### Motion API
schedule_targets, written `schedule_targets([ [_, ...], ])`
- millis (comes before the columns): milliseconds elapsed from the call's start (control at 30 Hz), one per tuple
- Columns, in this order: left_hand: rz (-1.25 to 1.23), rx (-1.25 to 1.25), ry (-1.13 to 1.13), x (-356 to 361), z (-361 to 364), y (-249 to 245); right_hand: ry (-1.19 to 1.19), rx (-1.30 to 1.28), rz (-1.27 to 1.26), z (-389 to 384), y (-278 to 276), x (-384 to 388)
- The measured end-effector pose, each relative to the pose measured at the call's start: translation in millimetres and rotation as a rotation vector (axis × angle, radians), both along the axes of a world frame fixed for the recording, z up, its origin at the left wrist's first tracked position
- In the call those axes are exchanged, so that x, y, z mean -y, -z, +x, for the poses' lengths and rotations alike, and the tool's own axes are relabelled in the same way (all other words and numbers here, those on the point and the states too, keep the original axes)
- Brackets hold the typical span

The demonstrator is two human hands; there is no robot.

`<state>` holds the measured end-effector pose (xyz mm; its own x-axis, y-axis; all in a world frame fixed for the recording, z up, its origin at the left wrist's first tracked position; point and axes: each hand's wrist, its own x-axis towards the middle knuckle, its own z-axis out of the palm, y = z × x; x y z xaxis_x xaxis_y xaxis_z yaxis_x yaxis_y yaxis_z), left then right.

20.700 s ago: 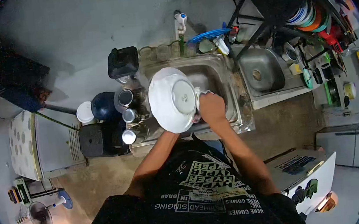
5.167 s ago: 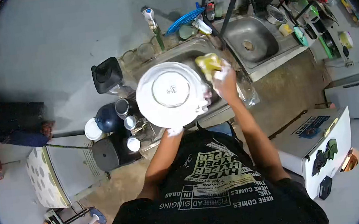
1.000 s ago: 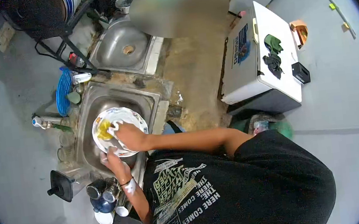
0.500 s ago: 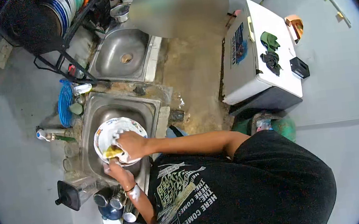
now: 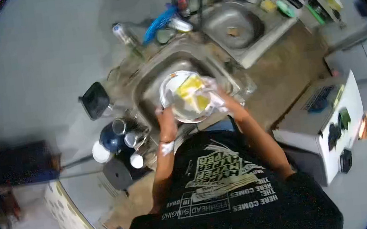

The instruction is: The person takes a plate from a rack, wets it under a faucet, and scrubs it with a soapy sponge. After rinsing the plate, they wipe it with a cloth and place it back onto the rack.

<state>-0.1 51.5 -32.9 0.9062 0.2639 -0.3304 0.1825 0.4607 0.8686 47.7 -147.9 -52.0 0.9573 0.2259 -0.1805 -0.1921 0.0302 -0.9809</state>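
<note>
Grey wall and floor close round a worn counter with a steel sink (image 5: 150, 80) set into it; the view is blurred by motion. Over the sink's near side sits a white plate (image 5: 173, 95), tilted with its face up towards the camera. The left hand (image 5: 165, 116) is clamped on the plate's lower left rim, fingers curled over the edge. The right hand (image 5: 214, 98), white with foam, is closed on a yellow sponge (image 5: 192, 90) and presses it flat against the plate's face, so both hands meet on the one plate. Suds smear the plate around the sponge. A tap (image 5: 122, 32) stands behind the sink at the wall, with a blue rack (image 5: 159, 21) just beside it. To the right lies a second basin (image 5: 232, 25), with a dish rack of coloured ware behind it, too blurred to tell apart. Left of the sink stands a black jug (image 5: 95, 105), and nearer the person sit metal cups (image 5: 119, 126), a dark blue pot (image 5: 110, 142) and a white lid (image 5: 100, 152), crowded together. On the floor to the right, well apart from the sink, is a white box (image 5: 324, 121) with dark cloths on its top.
</note>
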Motion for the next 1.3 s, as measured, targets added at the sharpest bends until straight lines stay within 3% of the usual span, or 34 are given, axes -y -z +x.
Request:
schedule_targets([
  [33,0.082,-0.055,-0.007,-7,-2,5,0.097,0.041,0.054,6,30,4],
  [67,0.161,-0.112,-0.012,-14,-4,9,0.031,0.061,-0.001,8,-31,5],
  [100,0.074,-0.17,-0.043,-21,-3,22,0.063,0.08,-0.388,9,-62,0],
  [167,0.097,-0.128,-0.066,-23,-6,25,0.112,0.276,-0.62,12,-27,11],
  [233,0.09,-0.11,-0.051,-24,-7,20,0.125,0.172,-0.763,3,-30,-3],
  [267,0.075,-0.113,-0.035,-24,-7,14,0.054,0.777,-0.853,2,-13,-4],
  [300,0.061,-0.118,-0.021,-24,-8,11,0.006,0.569,-0.841,-1,-28,-19],
  [333,0.075,-0.041,-0.069,-19,-7,11,-0.076,0.612,-0.889,3,-27,-27],
  [467,0.158,-0.272,-0.017,-12,-10,-14,-0.179,0.59,-1.135,3,-15,-59],
  [500,0.202,-0.152,0.043,-11,-12,-31,-0.169,0.668,-1.184,-1,-20,-65],
  [567,0.283,-0.02,0.016,-7,-8,-11,-0.248,0.695,-1.086,0,-2,-69],
  [600,0.339,0.05,-0.015,-8,-7,8,-0.268,0.83,-1.094,-6,-6,-72],
  [633,0.211,-0.187,-0.072,-4,-10,-20,-0.291,0.8,-1.01,-11,-11,-71],
  [733,0.549,0.086,0.106,-14,-16,16,-0.304,0.625,-0.845,-15,-35,-65],
  [767,0.58,0.085,0.098,-14,-16,24,-0.336,0.613,-0.903,-1,-13,-55],
  [833,0.509,-0.022,0.123,-15,-15,1,-0.144,0.821,-0.984,-1,-9,-43],
  [900,0.303,-0.224,0.186,-18,-8,-33,-0.188,0.414,-1.07,3,-6,-50],
  [967,0.368,-0.214,-0.056,-1,-6,-29,-0.29,0.463,-0.896,-3,-6,-56],
  [1033,0.303,-0.213,-0.06,-4,-4,-23,-0.396,0.509,-0.714,-11,-8,-61],
  [1067,0.217,-0.204,-0.04,-8,-5,-21,-0.278,0.701,-0.62,-16,-13,-62],
  [1100,0.068,-0.072,-0.066,-7,-3,18,-0.215,0.673,-0.503,-10,-3,-57],
  [1167,0.294,-0.217,-0.093,-11,-8,-7,-0.282,0.114,-0.569,7,-34,-58],
  [1200,0.215,-0.101,-0.064,-15,-7,-4,-0.19,0.206,-0.666,10,-31,-53],
  [1300,0.294,-0.032,-0.137,-12,-9,-9,0.013,0.421,-0.811,19,-26,-54],
])
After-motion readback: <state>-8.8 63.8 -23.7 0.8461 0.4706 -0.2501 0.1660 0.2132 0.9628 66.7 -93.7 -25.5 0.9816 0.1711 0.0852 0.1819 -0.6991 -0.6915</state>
